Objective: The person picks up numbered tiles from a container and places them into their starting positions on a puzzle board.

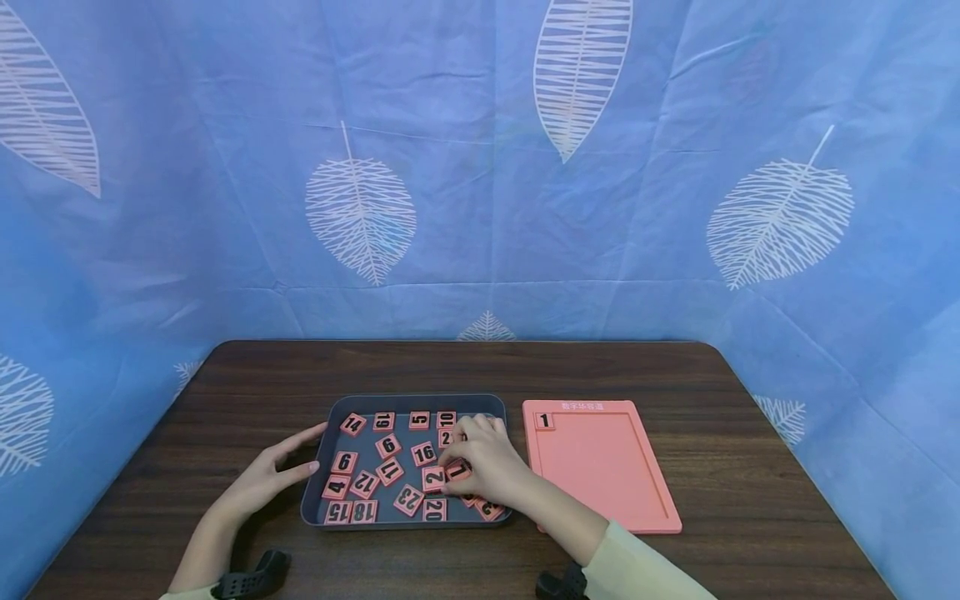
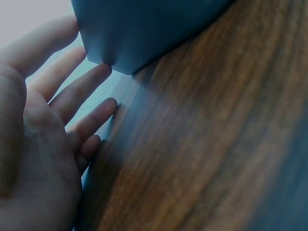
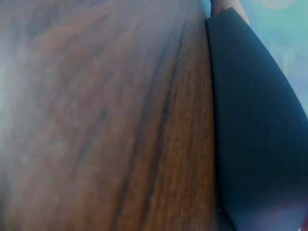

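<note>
A dark grey tray (image 1: pixel 405 524) holds several pink square number tiles, lying loose at different angles. My left hand (image 1: pixel 258 481) is at the tray's left side, its fingers spread, with fingertips touching the rim; the left wrist view shows the fingers (image 2: pixel 82 91) against the tray's outer wall (image 2: pixel 139 33). Over the right part of the tray, my right hand (image 1: pixel 487 462) pinches the tile marked 2 (image 1: pixel 432 478) between thumb and forefinger. Other tiles lie partly hidden under this hand. To the right is a pink frame board (image 1: pixel 600 467) with a tile marked 1 (image 1: pixel 544 421) in its upper left corner.
Tray and board lie side by side on a dark wooden table (image 1: pixel 420 367). A blue cloth (image 1: pixel 465 208) with white leaf prints hangs behind and around the table. The right wrist view shows only tabletop, the tray's outer wall (image 3: pixel 255 125) and a bit of the other arm.
</note>
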Action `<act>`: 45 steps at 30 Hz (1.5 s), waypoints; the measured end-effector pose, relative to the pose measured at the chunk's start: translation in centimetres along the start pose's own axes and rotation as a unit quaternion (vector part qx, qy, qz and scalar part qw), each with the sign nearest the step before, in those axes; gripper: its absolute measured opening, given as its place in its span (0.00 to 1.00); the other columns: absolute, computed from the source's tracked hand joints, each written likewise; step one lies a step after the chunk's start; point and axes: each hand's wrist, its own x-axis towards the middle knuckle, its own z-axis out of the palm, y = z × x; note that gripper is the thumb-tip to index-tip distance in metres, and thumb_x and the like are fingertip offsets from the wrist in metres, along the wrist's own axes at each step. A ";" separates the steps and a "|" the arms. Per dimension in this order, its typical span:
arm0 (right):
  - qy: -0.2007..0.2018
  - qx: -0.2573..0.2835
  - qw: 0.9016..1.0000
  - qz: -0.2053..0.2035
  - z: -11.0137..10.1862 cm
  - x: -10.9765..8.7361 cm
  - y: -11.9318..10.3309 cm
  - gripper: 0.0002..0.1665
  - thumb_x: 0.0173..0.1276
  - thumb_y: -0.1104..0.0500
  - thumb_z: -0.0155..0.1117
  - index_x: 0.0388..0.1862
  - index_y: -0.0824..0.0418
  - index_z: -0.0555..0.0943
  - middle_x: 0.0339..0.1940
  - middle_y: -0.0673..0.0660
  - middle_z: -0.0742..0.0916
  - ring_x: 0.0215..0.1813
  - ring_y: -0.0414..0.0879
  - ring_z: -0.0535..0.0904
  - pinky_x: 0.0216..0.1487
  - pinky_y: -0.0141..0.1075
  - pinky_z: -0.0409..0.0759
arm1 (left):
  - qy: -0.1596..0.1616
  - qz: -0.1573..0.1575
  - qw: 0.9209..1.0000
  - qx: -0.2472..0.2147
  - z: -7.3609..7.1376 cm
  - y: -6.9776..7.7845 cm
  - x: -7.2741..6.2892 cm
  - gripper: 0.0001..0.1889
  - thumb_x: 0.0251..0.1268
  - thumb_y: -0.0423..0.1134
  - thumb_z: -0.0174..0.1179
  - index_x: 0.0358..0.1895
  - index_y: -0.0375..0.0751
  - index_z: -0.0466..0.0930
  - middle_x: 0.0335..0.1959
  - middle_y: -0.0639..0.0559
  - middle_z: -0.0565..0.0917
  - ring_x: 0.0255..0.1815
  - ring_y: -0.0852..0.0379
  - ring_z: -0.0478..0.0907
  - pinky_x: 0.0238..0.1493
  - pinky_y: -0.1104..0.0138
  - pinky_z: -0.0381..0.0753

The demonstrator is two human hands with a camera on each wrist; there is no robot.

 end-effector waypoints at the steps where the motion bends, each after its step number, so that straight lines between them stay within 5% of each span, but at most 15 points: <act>1: 0.004 0.005 1.000 0.005 -0.1 -0.1 0.0 0.15 0.51 0.41 0.76 0.36 0.45 0.88 0.36 0.43 0.68 0.42 0.42 0.60 0.46 0.42 0.55 | 0.001 0.000 1.000 0.001 0.0 0.0 0.0 0.31 0.69 0.41 0.58 0.73 0.41 0.61 0.71 0.36 0.62 0.71 0.31 0.49 0.58 0.28 0.47; 17: 0.107 0.032 0.992 0.057 -1.5 -1.8 0.7 0.16 0.46 0.44 0.80 0.35 0.44 0.87 0.37 0.44 0.68 0.39 0.43 0.59 0.41 0.42 0.55 | -0.004 -0.015 1.000 -0.003 0.1 0.2 0.0 0.31 0.69 0.43 0.58 0.73 0.43 0.61 0.71 0.36 0.61 0.71 0.31 0.50 0.58 0.29 0.52; 45: 0.274 0.021 0.942 0.194 -3.7 -7.0 5.3 0.18 0.37 0.54 0.86 0.30 0.53 0.88 0.37 0.51 0.72 0.41 0.49 0.64 0.38 0.46 0.54 | -0.004 -0.002 1.000 0.001 0.0 0.2 0.0 0.31 0.70 0.41 0.57 0.73 0.42 0.61 0.71 0.36 0.61 0.71 0.31 0.50 0.58 0.29 0.51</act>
